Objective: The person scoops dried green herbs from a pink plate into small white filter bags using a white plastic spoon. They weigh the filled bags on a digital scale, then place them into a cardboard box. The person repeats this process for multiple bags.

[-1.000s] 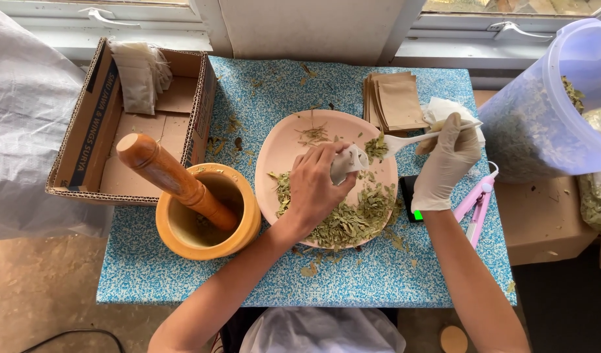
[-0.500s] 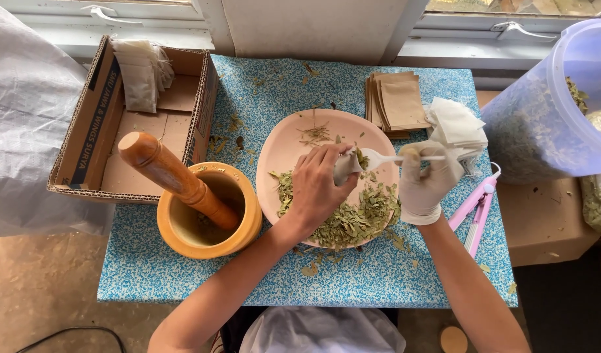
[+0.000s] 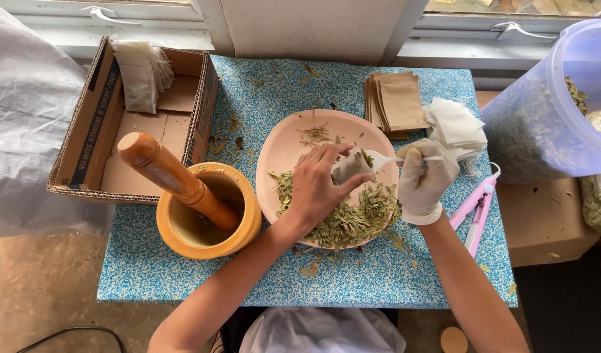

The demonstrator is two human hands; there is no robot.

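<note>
A small white bag (image 3: 348,168) sits over the middle of the pink plate (image 3: 284,147), pinched at its top by the bare left hand (image 3: 317,189), fingers pressed together on it; the gloved right hand (image 3: 423,180) is closed round the handle of a white spoon (image 3: 393,159), whose bowl touches the bag's mouth from 3 o'clock; dried green leaves (image 3: 353,219) lie heaped on the plate at 5 o'clock of the bag, under both hands. The plate rests on a blue speckled table (image 3: 261,287); at 9 o'clock of the plate stands a wooden mortar (image 3: 183,232) with a pestle (image 3: 170,173) leaning in it; at 10 o'clock a cardboard box (image 3: 95,124) holds a stack of white bags (image 3: 140,75); at 1 o'clock lie brown envelopes (image 3: 398,101), and beside them a pile of white squares (image 3: 454,124); at 3 o'clock lies a pink sealer (image 3: 477,206), and beyond it a clear tub (image 3: 549,111) of leaves.
</note>
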